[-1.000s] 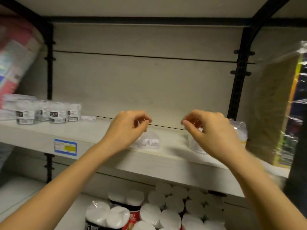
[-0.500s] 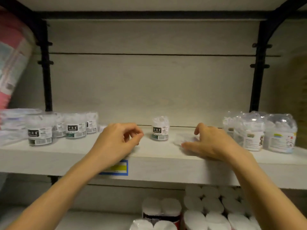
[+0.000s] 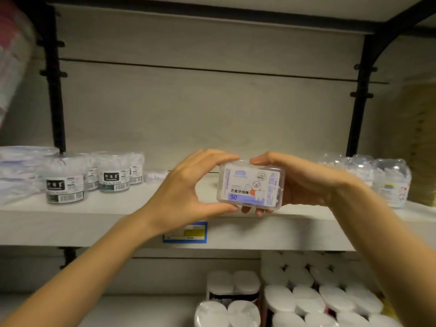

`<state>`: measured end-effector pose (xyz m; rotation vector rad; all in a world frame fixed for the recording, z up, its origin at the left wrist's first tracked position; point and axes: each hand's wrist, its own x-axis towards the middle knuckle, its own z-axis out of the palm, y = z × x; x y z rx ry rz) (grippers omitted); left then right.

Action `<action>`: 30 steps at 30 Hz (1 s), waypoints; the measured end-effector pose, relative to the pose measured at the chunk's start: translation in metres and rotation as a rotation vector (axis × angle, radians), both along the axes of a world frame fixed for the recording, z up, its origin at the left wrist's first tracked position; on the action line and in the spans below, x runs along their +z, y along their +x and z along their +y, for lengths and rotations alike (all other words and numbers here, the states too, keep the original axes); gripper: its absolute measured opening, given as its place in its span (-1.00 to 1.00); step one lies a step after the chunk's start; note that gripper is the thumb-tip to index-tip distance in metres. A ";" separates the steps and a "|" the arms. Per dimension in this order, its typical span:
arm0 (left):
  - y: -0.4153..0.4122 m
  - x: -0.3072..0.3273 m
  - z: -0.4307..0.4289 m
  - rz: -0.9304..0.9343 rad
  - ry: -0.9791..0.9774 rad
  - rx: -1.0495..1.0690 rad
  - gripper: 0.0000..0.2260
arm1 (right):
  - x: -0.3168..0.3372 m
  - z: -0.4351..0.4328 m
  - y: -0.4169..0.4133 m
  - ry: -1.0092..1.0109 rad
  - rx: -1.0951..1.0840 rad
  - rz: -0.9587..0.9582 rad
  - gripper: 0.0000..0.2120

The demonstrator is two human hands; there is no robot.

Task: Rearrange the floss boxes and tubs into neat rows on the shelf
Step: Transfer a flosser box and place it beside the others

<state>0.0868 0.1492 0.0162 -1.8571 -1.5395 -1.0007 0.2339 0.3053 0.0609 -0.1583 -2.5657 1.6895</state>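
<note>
Whereas half a second ago neither grip had anything lifted, the left curled idle and the right flat on the board near its front edge, entry now reads: one clear rectangular floss-pick box (image 3: pixel 250 185), label facing out, raised just above the front edge of the shelf (image 3: pixel 94 223) at about mid-length; left grip (image 3: pixel 188 192) pinches its left end, thumb below, fingers above; right grip (image 3: pixel 304 182) wraps its right end, fingertips showing underneath; status judged picked, not yet placed. Black-label floss tubs (image 3: pixel 64 182) grouped toward the left end; clear tubs (image 3: pixel 391 185) toward the right end; the stretch between them is the likely slot for the box; the lone small tub seen there earlier is now hidden.
</note>
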 end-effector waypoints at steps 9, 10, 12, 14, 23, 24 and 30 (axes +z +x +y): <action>-0.013 -0.002 -0.031 -0.187 -0.048 0.117 -0.38 | -0.030 -0.017 0.003 0.797 -0.181 0.601 -0.32; -0.014 -0.003 -0.032 -0.202 -0.060 0.123 -0.37 | -0.033 -0.017 0.001 0.874 -0.190 0.647 -0.35; -0.013 -0.006 -0.037 -0.232 -0.072 0.142 -0.36 | -0.038 -0.018 -0.005 0.899 -0.197 0.702 -0.39; -0.012 -0.010 -0.043 -0.283 -0.049 0.153 -0.38 | -0.042 -0.020 -0.011 0.851 -0.195 0.727 -0.40; -0.040 -0.034 -0.106 -0.327 -0.029 0.242 -0.40 | -0.068 -0.071 -0.063 0.682 -0.116 0.735 -0.34; -0.046 -0.034 -0.116 -0.317 -0.026 0.264 -0.40 | -0.068 -0.079 -0.071 0.679 -0.109 0.742 -0.33; -0.087 -0.029 -0.184 -0.328 0.034 0.328 -0.43 | -0.064 -0.141 -0.122 0.704 -0.095 0.781 -0.40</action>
